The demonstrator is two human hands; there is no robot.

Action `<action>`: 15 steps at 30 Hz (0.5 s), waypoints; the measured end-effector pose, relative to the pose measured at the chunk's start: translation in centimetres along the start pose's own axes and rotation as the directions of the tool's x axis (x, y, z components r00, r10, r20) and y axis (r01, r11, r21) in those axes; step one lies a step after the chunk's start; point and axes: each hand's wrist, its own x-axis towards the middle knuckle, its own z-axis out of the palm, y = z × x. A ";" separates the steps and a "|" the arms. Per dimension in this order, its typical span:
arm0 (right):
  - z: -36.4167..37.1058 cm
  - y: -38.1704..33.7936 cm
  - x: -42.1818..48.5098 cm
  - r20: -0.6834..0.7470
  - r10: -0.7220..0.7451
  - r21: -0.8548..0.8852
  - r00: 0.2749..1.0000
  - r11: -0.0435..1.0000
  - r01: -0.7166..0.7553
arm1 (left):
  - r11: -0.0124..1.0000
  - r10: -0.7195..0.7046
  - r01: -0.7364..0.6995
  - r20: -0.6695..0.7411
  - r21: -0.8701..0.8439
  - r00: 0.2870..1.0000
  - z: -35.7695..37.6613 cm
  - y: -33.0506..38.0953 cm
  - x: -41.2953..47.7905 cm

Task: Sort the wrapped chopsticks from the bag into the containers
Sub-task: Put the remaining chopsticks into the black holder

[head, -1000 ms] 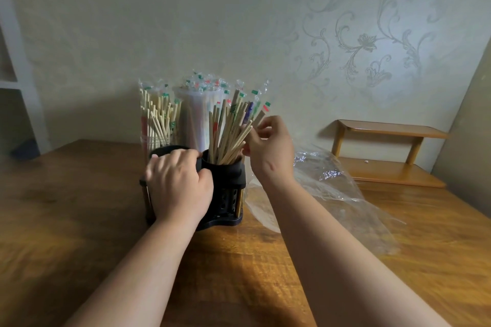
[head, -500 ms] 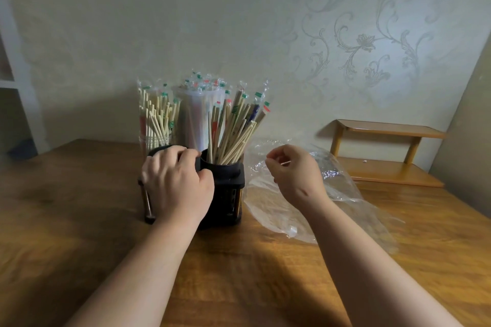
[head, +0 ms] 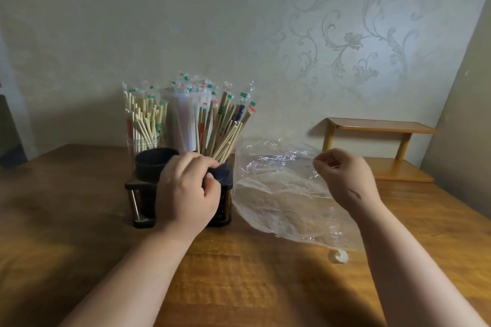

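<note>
Where the wooden worktop (head: 79,220) runs back to the wall, the wrapped chopsticks (head: 225,127) stand on end in a cluster of containers left of centre. Nearest is a black holder (head: 140,188) with two round cups side by side. Its right cup is packed with chopsticks that fan out to the right, and its left cup (head: 155,159) shows only a dark mouth. Just behind it stand a clear glass (head: 140,141) and a taller pale tumbler (head: 183,125), both filled with more wrapped pairs.

The left hand (head: 186,191) lies over the holder between the cups, its grip curled round the right cup's rim with the thumb against the front. The right hand (head: 345,178) is raised to the right, well apart from the holder. Its grip is drawn together, thumb and forefinger pinching the upper edge of the clear plastic bag (head: 287,199). The bag lies crumpled on the worktop just beside the holder, and a small pale curled scrap (head: 338,256) rests by its near edge.

The worktop's brown grain is glossy and streaked with light. A low two-tier wooden rack (head: 380,127) sits at its far right against the wall. Pale wallpaper (head: 350,42) with a scrolling floral pattern covers the back wall, and a plain beige wall (head: 467,93) closes the right side.
</note>
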 end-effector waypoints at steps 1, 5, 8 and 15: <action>-0.3 0.5 -0.1 -0.006 0.022 0.000 1.000 1.000 -0.022 | 0.999 0.035 -0.034 0.041 -0.019 0.999 0.1 0.5 -0.1; -1.2 2.0 0.0 -0.001 0.093 -0.137 0.996 0.986 -0.092 | 0.989 0.141 -0.148 0.346 -0.006 0.928 0.5 1.9 -0.6; -1.5 3.0 0.7 0.029 0.232 -0.338 0.972 0.918 -0.209 | 0.968 0.123 -0.224 0.558 0.115 0.821 0.6 2.7 -1.0; -0.9 3.8 0.4 0.262 0.523 -0.458 0.811 0.807 -0.372 | 0.935 0.091 -0.244 0.492 0.256 0.866 1.6 3.1 -1.6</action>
